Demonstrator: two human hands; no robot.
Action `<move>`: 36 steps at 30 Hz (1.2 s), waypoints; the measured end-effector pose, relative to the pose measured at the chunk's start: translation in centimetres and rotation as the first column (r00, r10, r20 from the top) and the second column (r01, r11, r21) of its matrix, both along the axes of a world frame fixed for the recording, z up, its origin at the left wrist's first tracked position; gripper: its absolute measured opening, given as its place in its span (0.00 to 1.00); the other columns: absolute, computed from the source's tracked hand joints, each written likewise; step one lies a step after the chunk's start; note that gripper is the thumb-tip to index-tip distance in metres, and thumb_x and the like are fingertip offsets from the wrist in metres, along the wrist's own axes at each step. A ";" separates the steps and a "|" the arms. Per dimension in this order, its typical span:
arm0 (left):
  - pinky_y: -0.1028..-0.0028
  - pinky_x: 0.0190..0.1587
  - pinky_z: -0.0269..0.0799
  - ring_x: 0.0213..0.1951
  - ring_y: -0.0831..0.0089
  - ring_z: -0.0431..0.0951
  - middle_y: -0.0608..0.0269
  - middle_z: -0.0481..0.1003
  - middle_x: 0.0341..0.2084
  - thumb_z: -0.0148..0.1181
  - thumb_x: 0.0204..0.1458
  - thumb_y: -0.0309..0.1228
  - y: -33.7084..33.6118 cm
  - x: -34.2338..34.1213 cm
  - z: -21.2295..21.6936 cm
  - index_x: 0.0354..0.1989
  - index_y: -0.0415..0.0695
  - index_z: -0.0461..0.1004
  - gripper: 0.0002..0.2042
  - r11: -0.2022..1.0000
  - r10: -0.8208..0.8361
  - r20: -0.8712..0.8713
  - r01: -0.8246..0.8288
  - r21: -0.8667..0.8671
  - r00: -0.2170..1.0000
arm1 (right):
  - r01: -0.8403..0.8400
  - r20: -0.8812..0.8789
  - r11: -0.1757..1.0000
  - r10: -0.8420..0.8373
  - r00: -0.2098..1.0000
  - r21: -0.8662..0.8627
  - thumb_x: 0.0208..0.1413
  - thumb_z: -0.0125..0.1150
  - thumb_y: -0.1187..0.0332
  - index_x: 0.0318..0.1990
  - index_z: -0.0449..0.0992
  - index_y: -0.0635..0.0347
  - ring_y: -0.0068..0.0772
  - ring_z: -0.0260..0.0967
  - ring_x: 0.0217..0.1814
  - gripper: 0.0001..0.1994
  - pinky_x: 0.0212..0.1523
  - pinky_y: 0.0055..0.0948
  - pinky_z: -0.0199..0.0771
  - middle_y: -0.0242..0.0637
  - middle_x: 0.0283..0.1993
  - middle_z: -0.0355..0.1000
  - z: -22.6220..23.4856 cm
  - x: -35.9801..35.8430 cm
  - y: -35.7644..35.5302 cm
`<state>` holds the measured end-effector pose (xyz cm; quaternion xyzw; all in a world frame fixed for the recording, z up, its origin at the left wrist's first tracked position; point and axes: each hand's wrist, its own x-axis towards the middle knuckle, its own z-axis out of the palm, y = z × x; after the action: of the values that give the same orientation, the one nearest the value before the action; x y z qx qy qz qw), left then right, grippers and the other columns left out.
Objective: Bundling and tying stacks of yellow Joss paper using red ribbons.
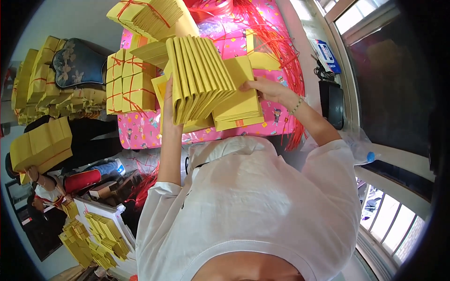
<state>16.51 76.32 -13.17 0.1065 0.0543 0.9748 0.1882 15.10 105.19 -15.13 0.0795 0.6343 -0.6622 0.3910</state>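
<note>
While your left hand props a fanned sheaf of yellow paper upright from behind, fingers wrapped on its left edge, your right hand lies flat on a squared stack of yellow sheets, fingertips pressed to its top edge, so neither grip is spread free. Both lots sit over the pink patterned cloth covering the tabletop, just ahead of your chest. By the look of it, the work is well under way but far from finished: several tied bundles, bound crosswise with red string, stand just left of your left hand, another tied bundle lies beyond the sheaf, and loose red string trails across the far right of the cloth. The sheaf and the stack under your hands carry no string yet, so they read as the next lot to square and bind. Further left, more yellow bundles are heaped, and another person holds a yellow block.
</note>
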 end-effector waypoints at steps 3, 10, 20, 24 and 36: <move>0.70 0.46 0.74 0.42 0.70 0.76 0.59 0.75 0.43 0.49 0.58 0.40 1.7 -0.9 0.8 0.50 0.42 0.69 0.18 0.990 -0.017 -0.167 -0.006 -0.138 0.986 | -0.010 0.105 1.000 0.009 0.994 0.004 0.49 0.56 0.53 0.49 0.71 0.56 0.30 0.70 0.44 0.23 0.39 0.32 0.71 0.35 0.45 0.71 0.1 -0.8 0.4; 0.57 0.51 0.60 0.51 0.62 0.66 0.59 0.65 0.52 0.47 0.55 0.46 -0.4 -2.7 -2.9 0.56 0.47 0.62 0.23 0.932 -0.181 0.087 0.143 0.334 0.980 | -0.044 0.155 0.998 0.048 0.987 -0.033 0.43 0.58 0.43 0.48 0.70 0.47 0.35 0.71 0.43 0.27 0.42 0.39 0.74 0.38 0.44 0.70 2.6 -3.1 0.3; 0.36 0.59 0.39 0.64 0.51 0.50 0.58 0.52 0.64 0.42 0.52 0.55 -4.8 -4.6 -7.3 0.65 0.53 0.52 0.33 0.567 -0.548 0.344 0.036 0.823 0.763 | -0.055 0.264 0.986 0.095 0.960 -0.156 0.45 0.60 0.50 0.47 0.69 0.45 0.36 0.74 0.38 0.22 0.40 0.44 0.78 0.37 0.41 0.70 2.3 -5.4 0.5; 0.46 0.61 0.45 0.61 0.57 0.57 0.60 0.59 0.61 0.39 0.56 0.52 -4.0 -5.0 -5.7 0.62 0.50 0.56 0.28 0.660 -0.544 0.436 0.045 0.750 0.717 | -0.012 0.278 0.986 0.059 0.959 -0.168 0.46 0.60 0.50 0.46 0.70 0.46 0.37 0.73 0.39 0.21 0.41 0.45 0.78 0.37 0.42 0.69 2.2 -5.3 1.0; 0.57 0.60 0.57 0.56 0.62 0.65 0.60 0.66 0.55 0.41 0.59 0.46 -2.7 -3.7 -4.1 0.60 0.48 0.60 0.24 0.820 -0.411 0.528 0.048 0.570 0.743 | -0.032 0.273 0.985 0.079 0.959 -0.171 0.46 0.60 0.49 0.45 0.70 0.47 0.37 0.73 0.41 0.21 0.43 0.45 0.77 0.36 0.44 0.69 2.9 -4.9 1.3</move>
<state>12.80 73.65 -17.24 -0.1728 -0.2922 0.8971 0.2827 10.21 106.46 -12.23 0.1216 0.5180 -0.6832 0.5001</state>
